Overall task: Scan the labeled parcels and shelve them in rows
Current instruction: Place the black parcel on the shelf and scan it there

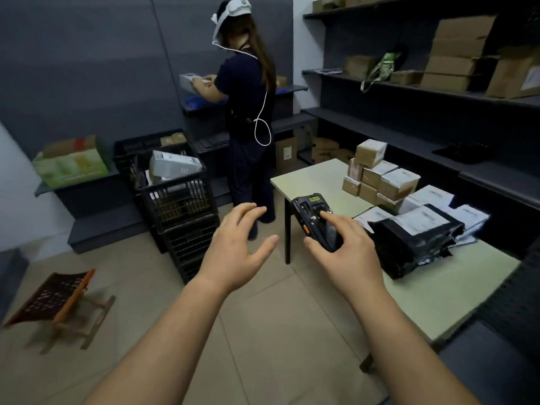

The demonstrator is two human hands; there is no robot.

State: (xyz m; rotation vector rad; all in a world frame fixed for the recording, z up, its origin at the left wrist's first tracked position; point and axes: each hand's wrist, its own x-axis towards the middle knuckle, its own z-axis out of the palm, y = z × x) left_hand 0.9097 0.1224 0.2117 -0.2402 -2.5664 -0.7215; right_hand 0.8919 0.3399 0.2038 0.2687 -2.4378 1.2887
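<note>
My right hand (pixel 347 252) grips the one scanner (pixel 310 209), and my curled fingers hide its lower half. Just right of it on the table (pixel 315 176) lie black bagged parcels (pixel 409 247), too crumpled to count. Beyond them is a pile of small boxes (pixel 397 182) with blurred labels. My left hand (pixel 236 247) hovers beside the scanner, spread and empty.

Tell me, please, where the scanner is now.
In the head view the scanner is right of centre, held in the right hand, left of the black bags on the table.
</note>
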